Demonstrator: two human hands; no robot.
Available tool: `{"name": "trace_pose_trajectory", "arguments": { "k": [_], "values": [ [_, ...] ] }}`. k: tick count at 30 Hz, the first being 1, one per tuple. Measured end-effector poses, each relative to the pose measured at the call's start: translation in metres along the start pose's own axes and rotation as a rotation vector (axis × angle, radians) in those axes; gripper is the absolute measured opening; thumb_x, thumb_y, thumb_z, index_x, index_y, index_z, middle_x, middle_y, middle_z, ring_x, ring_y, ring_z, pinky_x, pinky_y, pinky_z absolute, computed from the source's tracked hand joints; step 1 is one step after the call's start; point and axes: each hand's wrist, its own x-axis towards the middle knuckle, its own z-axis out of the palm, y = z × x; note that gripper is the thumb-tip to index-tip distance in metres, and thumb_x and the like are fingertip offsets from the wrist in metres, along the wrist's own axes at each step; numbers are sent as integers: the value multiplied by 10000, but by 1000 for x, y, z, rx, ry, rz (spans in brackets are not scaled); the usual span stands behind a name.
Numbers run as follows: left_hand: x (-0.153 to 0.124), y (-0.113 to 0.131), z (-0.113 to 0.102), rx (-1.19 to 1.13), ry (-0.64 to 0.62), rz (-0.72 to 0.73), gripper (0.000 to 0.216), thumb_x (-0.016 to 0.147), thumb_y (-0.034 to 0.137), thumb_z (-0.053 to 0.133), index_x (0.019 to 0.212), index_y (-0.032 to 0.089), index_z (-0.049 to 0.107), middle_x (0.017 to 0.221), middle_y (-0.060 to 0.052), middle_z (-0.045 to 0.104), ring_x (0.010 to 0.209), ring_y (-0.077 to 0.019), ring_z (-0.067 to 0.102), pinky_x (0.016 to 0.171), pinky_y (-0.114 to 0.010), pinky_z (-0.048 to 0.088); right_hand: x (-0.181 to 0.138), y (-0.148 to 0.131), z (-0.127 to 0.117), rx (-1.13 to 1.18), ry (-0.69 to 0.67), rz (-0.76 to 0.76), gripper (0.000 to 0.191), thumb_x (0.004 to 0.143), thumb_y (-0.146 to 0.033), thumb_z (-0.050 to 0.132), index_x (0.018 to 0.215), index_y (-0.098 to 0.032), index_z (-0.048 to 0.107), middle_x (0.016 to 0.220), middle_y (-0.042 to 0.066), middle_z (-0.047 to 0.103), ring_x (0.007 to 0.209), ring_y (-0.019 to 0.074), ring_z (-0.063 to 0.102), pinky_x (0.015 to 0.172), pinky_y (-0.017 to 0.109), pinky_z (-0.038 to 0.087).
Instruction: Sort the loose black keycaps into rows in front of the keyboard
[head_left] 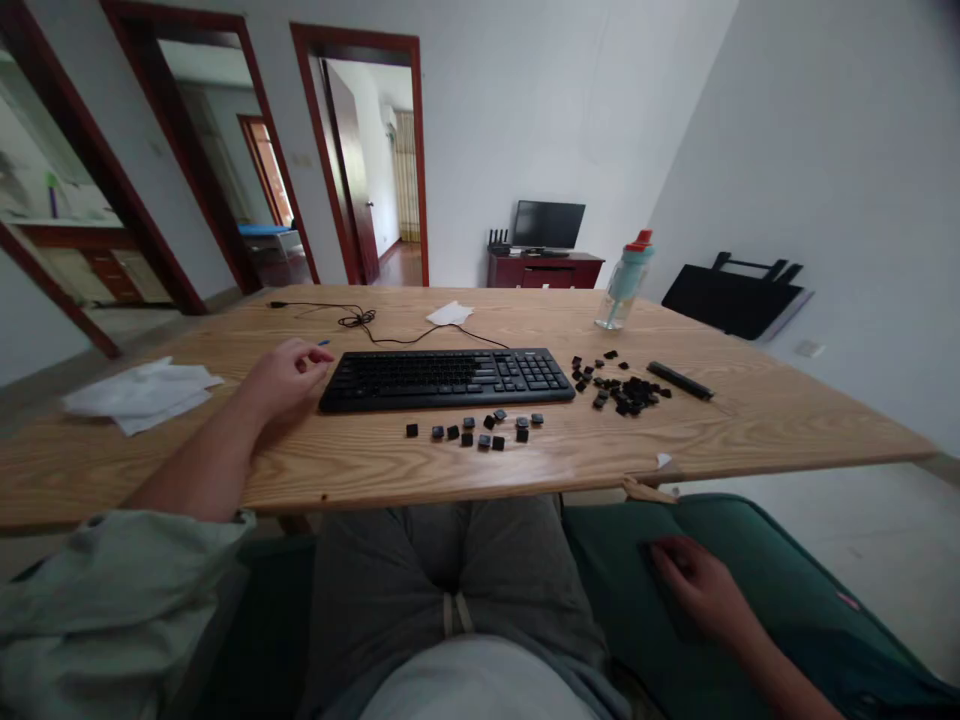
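On the tabletop [787, 420], bare room is left near the keyboard [447, 379]; its left end is touched by the left hand [283, 378], loosely curled, nothing held. The right hand [694, 585] is laid flat on the seat [780, 570].

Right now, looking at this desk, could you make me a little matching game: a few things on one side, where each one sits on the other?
Things:
1. left hand
2. right hand
3. water bottle
4. heap of loose keycaps

Places:
A. right of the keyboard, near a black bar
B. on the table at the keyboard's left end
C. standing at the table's far side, red cap up
D. down on the green seat, below the table edge

Pairs: 1-B, 2-D, 3-C, 4-A
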Motion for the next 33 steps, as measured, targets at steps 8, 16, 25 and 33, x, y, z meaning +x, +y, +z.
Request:
{"name": "trace_pose_trajectory", "arguments": {
  "k": [8,16,25,33],
  "values": [
    [-1,-1,0,-1,-4,-15,369,787,461,511,949,195,709,875,-63,642,709,-198,564,696,-329,459,22,-134,-81,131,-74,-331,249,923,-427,609,1012,-241,749,1032,100,732,964,265,699,809,353,581],
    [-1,-2,0,10,8,-10,378,790,447,506,967,184,712,878,-65,641,701,-196,573,681,-321,455,133,-126,-103,47,-25,-140,373,834,-545,629,891,-192,738,871,98,744,743,248,720,648,351,600],
    [0,-4,2,10,-15,-24,364,790,446,514,952,182,705,880,-71,633,707,-193,561,686,-319,443,148,-110,-99,-140,-21,-339,300,843,-457,586,887,-219,762,950,92,758,906,266,713,801,377,577],
    [1,-1,2,0,-43,-30,367,774,443,510,950,189,706,886,-75,643,725,-212,575,683,-332,440,203,-91,-127,-300,103,-134,358,840,-427,566,1018,-184,760,993,137,762,801,273,700,763,406,547]
  ]
}}
